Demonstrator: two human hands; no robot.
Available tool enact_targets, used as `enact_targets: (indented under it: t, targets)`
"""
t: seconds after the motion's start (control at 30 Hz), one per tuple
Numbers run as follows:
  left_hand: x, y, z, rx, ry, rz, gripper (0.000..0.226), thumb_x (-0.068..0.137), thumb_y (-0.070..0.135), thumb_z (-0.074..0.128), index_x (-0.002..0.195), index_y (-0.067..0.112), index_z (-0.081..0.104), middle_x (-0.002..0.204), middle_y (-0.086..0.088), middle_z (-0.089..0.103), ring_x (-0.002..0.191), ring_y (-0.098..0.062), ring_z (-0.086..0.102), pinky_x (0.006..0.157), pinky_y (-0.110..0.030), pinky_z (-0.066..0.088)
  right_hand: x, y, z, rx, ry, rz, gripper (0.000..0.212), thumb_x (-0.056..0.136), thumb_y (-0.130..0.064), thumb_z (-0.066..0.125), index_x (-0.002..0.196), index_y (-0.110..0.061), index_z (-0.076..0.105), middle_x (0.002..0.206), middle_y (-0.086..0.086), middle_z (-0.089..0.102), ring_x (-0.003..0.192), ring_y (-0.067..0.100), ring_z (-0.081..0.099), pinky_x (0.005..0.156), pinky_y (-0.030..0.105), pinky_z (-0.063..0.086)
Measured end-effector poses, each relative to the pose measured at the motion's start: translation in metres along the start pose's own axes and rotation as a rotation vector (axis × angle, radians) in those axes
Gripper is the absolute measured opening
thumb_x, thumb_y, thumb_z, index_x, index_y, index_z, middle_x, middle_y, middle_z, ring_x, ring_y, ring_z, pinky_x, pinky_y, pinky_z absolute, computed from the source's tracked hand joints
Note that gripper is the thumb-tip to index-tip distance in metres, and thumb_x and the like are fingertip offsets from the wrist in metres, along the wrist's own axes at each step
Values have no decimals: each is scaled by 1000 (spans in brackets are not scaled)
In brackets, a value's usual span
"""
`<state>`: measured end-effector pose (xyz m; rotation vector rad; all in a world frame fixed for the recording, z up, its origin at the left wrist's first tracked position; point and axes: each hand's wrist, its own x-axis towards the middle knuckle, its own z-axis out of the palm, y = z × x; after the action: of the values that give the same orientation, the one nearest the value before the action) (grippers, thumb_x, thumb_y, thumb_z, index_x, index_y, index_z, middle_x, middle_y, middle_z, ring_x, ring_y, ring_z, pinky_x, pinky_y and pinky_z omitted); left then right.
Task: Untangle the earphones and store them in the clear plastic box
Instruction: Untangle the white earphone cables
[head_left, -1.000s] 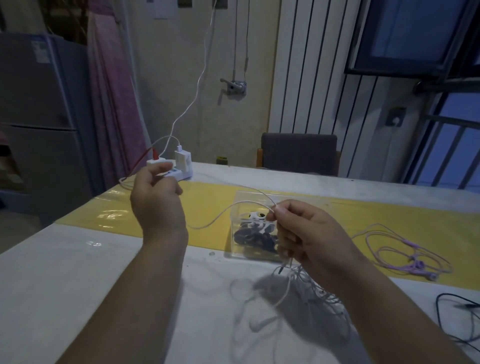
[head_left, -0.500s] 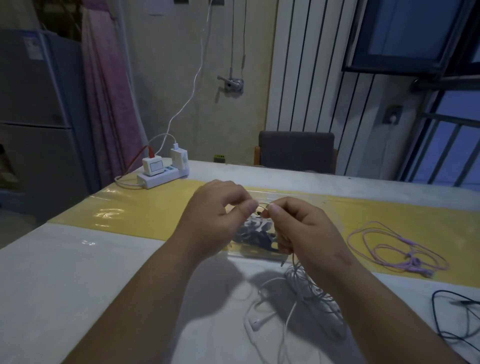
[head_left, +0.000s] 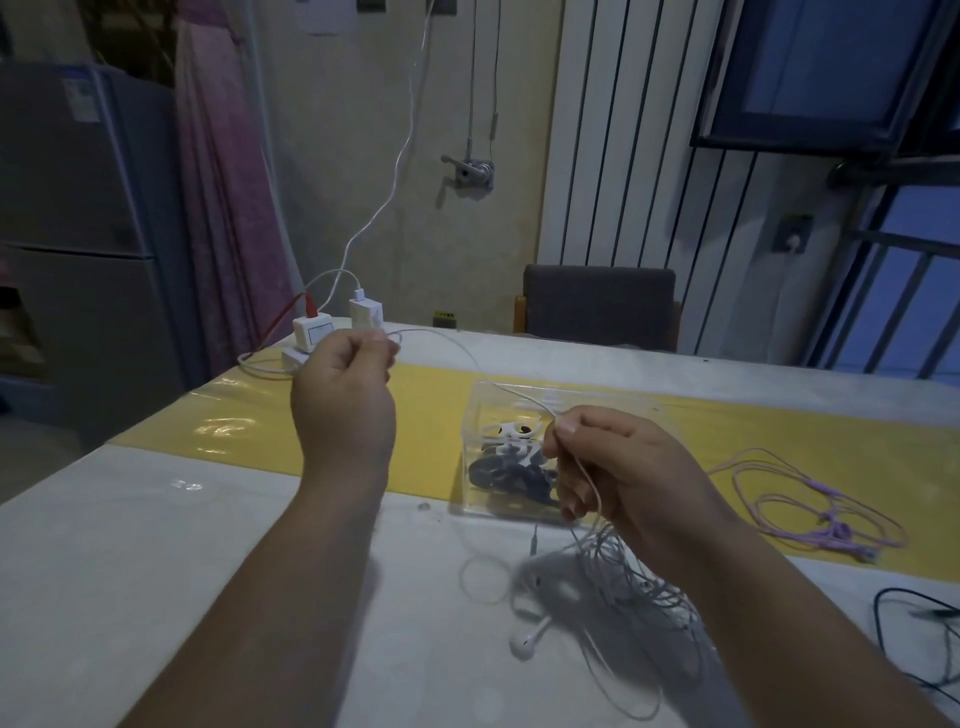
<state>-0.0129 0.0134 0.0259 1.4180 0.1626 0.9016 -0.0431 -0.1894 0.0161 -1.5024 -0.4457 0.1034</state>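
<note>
Below your right hand (head_left: 618, 470) the white earphones (head_left: 597, 587) hang in a tangled bunch onto the table (head_left: 156, 571), one earbud lying nearest you. That hand is closed, pinching their cord at thumb and forefinger. Just behind it sits the clear plastic box (head_left: 498, 447), dark and white earphones inside. Your left hand (head_left: 343, 395), raised farther out, pinches the same cord's other stretch.

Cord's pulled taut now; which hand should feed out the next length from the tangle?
Probably the right hand: it pinches the white cord directly above the tangle. The left hand holds the far end, away from it.
</note>
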Motion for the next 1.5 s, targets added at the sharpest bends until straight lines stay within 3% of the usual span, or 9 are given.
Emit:
enact_targets:
  t: [0.2, 0.33, 0.5, 0.67, 0.73, 0.87, 1.07, 1.33, 1.5]
  targets:
    - [-5, -1, 3, 17, -184, 101, 15, 93, 19, 61, 79, 19, 68, 71, 8, 62, 71, -8, 55, 71, -30, 45, -1, 1, 6, 72, 39, 40, 25, 98, -12, 49, 78, -6, 63, 59, 8, 53, 54, 19, 49, 53, 27, 48]
    - [-7, -2, 5, -6, -328, 194, 20, 95, 13, 57, 85, 27, 66, 67, 14, 62, 70, -2, 57, 70, -16, 46, -2, 0, 6, -63, 43, -12, 27, 97, -18, 53, 77, -18, 70, 51, -3, 32, 44, 9, 27, 43, 21, 26]
    - [-9, -3, 6, -44, -401, 241, 13, 87, 24, 58, 84, 31, 69, 66, 15, 63, 68, -7, 58, 70, -24, 46, -9, -10, 10, -274, -30, -109, 20, 94, -11, 58, 81, -1, 70, 47, -16, 55, 43, -4, 48, 47, 6, 34]
    - [-16, 3, 5, 5, -544, 288, 13, 83, 21, 64, 81, 31, 71, 66, 10, 67, 66, -6, 60, 67, -21, 48, 0, 5, 9, -352, 227, -109, 12, 95, -31, 52, 103, -40, 54, 51, -13, 47, 52, 7, 42, 59, 35, 38]
    - [-20, 4, 6, 29, -624, 299, 10, 82, 19, 65, 81, 25, 72, 65, 11, 67, 64, -2, 59, 64, -14, 45, -1, 7, 10, -457, 219, -122, 19, 95, -30, 56, 111, -40, 55, 55, -9, 50, 54, 7, 47, 61, 31, 41]
    - [-21, 4, 5, 40, -753, 282, 13, 79, 23, 67, 79, 12, 74, 66, 1, 67, 64, -9, 58, 62, -19, 45, -2, 4, 15, -532, 244, -182, 16, 94, -22, 59, 84, -24, 70, 69, -17, 67, 65, -3, 58, 59, 14, 41]
    - [-25, 7, 3, 156, -1001, 148, 20, 73, 32, 81, 67, 15, 73, 55, -8, 61, 55, -9, 50, 55, -23, 39, 1, 3, 10, -495, 362, -242, 20, 94, -19, 59, 78, -20, 70, 75, -5, 69, 73, 9, 61, 67, 28, 46]
    - [-15, 2, 3, 234, -608, 379, 23, 80, 37, 64, 62, 25, 54, 65, 13, 53, 70, -7, 48, 68, -27, 39, 1, 3, 9, -456, 299, -151, 31, 96, -21, 55, 65, -25, 60, 76, -10, 59, 66, 1, 51, 65, 22, 39]
    - [-7, -9, 7, 336, -446, 477, 19, 86, 46, 50, 75, 31, 54, 85, 10, 56, 90, -23, 55, 85, -53, 43, -2, -3, 9, -305, 158, -84, 30, 98, -17, 53, 69, -19, 62, 51, 2, 54, 47, 9, 45, 53, 18, 38]
